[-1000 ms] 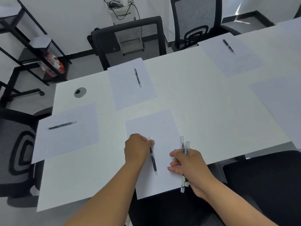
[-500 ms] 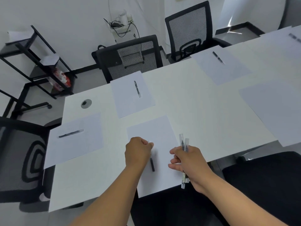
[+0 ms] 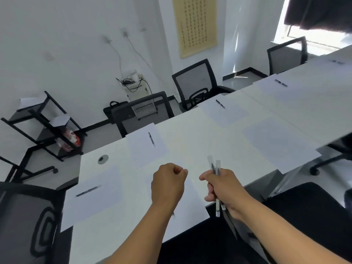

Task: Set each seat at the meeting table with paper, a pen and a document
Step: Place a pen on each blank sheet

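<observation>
- the view has tipped up since a second ago: a wall scroll [image 3: 198,25] and more chairs now show beyond the worktop [image 3: 200,134], and everything on it sits lower in view.
- the left hand [image 3: 167,184] has lifted off the pen it was setting down; its fingers are curled into a loose fist holding nothing, above the near sheet [image 3: 192,202].
- that pen [image 3: 173,214] lies on the near sheet, now almost wholly hidden under the left forearm; only a blurred tip shows.
- the right hand [image 3: 222,184] has kept its hold: its fingers are wrapped round a bundle of pens [image 3: 216,166], clear caps sticking up, ends poking out below the palm, just right of the near sheet.
- left of the near sheet, a sheet with a pen [image 3: 88,191] on it; beyond it, another sheet with a pen [image 3: 151,139].
- right of the near sheet, a bare sheet [image 3: 280,143] at the worktop's edge, with no pen on it.
- farther along, two more pens [image 3: 220,104] [image 3: 281,83] lie on sheets.
</observation>
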Motion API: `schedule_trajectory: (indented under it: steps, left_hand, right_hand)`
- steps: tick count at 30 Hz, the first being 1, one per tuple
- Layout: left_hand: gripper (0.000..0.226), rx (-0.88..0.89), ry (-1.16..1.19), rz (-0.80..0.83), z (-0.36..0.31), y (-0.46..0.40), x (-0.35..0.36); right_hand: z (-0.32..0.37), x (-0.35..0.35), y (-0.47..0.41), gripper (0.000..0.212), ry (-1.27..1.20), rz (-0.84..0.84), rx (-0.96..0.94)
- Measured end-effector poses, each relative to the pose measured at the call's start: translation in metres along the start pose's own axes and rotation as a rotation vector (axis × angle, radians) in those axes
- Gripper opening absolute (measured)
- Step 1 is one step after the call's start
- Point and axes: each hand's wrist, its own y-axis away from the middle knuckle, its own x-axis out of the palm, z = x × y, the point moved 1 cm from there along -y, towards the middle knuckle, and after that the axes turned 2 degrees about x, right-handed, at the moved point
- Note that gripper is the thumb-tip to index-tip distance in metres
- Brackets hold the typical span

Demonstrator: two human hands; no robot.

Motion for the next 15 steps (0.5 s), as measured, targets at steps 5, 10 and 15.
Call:
schedule_trajectory:
  steps: [5,10,15]
  left_hand:
    - [0.021,0.160,0.080,0.050,-0.048,0.052,-0.020]
    - [0.017,0.303,0.139,0.087,-0.077,0.089,-0.033]
    - [0.017,0.399,0.200,0.148,-0.110,0.136,-0.037]
  right_hand:
    - [0.014,-0.020,0.058,0.020,-0.024,-0.089,-0.061]
    - [0.026,-0.045,0.118,0.020,-0.105,-0.231,-0.154]
    - [0.026,-0.082,0.184,0.018,-0.110,-0.346,-0.234]
